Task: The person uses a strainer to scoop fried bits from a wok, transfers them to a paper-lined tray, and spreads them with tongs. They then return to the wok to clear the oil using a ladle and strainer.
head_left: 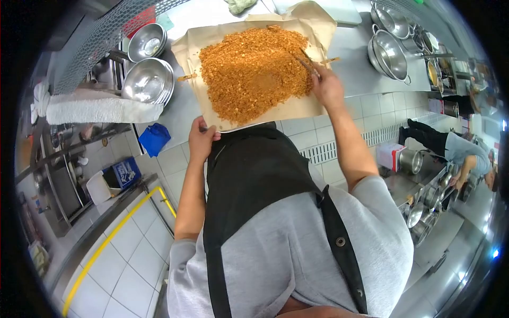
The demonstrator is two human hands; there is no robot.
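Note:
A wide heap of orange-brown crumbly food [249,74] covers brown paper [313,26] on a tray on the steel counter. My right hand [327,87] is closed round metal tongs [303,61], whose tips reach into the heap's right side. At the tray's near left corner, my left hand [202,138] pinches the edge of the tray and paper. Small yellowish clips or handles show at the left [186,77] and right [331,60] sides of the paper.
Metal bowls [146,82] and a white towel [103,110] lie left, above a hanging blue cloth [154,139]. Colanders [389,55] stand right. A co-worker [466,153] bends over pots at the far right. Yellow pipe [108,238] runs lower left.

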